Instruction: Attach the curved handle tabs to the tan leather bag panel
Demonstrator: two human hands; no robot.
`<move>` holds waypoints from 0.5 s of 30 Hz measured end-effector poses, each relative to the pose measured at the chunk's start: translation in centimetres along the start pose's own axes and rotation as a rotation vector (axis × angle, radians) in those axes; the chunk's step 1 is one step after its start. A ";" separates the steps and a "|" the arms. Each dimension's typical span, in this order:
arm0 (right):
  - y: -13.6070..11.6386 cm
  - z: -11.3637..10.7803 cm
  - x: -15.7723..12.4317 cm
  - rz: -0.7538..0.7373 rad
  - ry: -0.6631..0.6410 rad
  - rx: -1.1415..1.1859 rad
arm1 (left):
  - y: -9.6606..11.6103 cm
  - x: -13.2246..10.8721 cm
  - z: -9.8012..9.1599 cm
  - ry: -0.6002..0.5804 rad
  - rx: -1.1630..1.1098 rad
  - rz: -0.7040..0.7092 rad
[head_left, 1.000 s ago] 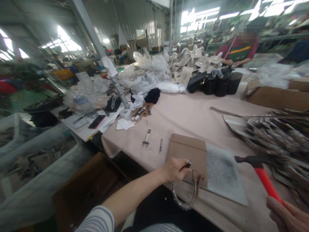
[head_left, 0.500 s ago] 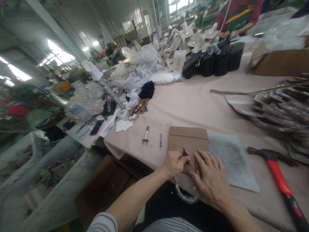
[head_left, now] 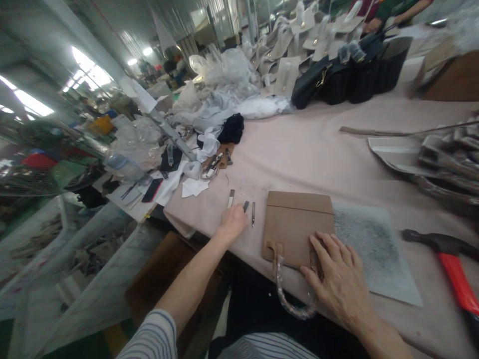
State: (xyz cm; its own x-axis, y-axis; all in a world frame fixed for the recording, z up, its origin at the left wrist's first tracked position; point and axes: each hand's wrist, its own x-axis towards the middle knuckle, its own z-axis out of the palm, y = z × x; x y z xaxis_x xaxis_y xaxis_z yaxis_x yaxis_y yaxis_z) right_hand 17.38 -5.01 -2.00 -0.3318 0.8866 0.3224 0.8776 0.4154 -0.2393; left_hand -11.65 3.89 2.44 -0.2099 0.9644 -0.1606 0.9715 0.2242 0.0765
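Note:
A flat tan leather bag piece [head_left: 297, 224] lies near the table's front edge, its plastic-wrapped handle [head_left: 290, 299] hanging over the edge. My right hand [head_left: 337, 276] lies flat and open on the piece's lower right corner, by one handle tab. My left hand [head_left: 234, 224] is out to the left of the piece, fingers curled over small metal tools [head_left: 247, 207] on the pink table cover [head_left: 310, 149]; I cannot make out whether it grips one. A thin metal punch [head_left: 253, 214] lies just right of that hand.
A grey pad [head_left: 368, 244] lies right of the leather piece, then a red-handled hammer [head_left: 454, 264]. Wrapped handles [head_left: 449, 159] are piled at right. Black bags [head_left: 348, 75], plastic wrap [head_left: 228, 70] and white cloth [head_left: 209, 144] crowd the back. A phone [head_left: 151, 189] lies left. Another person's arm [head_left: 396, 12] is far off.
My left hand left the leather piece and moved left to the small tools. My right hand, which had let go of the hammer, slid to the piece's right corner. The view tilted down.

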 end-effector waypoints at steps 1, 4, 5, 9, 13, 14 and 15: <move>0.0 0.0 0.0 -0.003 0.004 0.001 | 0.1 -0.1 0.3 0.020 0.018 0.005; 0.1 0.1 0.1 -0.015 0.022 -0.003 | 0.5 -0.2 0.4 0.100 -0.015 0.049; 0.1 0.1 0.1 -0.019 0.034 -0.005 | 0.7 -0.1 0.3 0.102 -0.051 0.066; 0.1 0.3 0.3 -0.038 0.071 -0.019 | 1.9 1.1 -0.1 -0.016 -0.183 0.044; 0.0 0.2 0.5 -0.052 0.061 -0.043 | 2.9 3.0 -0.2 -0.135 -0.251 -0.083; 0.0 0.1 0.5 -0.053 0.057 -0.048 | 3.0 3.3 -0.3 -0.155 -0.268 -0.099; 0.0 0.0 0.5 -0.051 0.054 -0.051 | 2.9 3.6 -0.4 -0.173 -0.285 -0.103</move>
State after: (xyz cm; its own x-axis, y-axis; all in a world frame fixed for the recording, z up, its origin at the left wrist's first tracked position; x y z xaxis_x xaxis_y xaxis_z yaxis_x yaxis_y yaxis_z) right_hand 17.19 -4.59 -1.85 -0.3585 0.8517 0.3822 0.8770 0.4475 -0.1747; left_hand -9.62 8.06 2.43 -0.2601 0.9021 -0.3442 0.8712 0.3730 0.3191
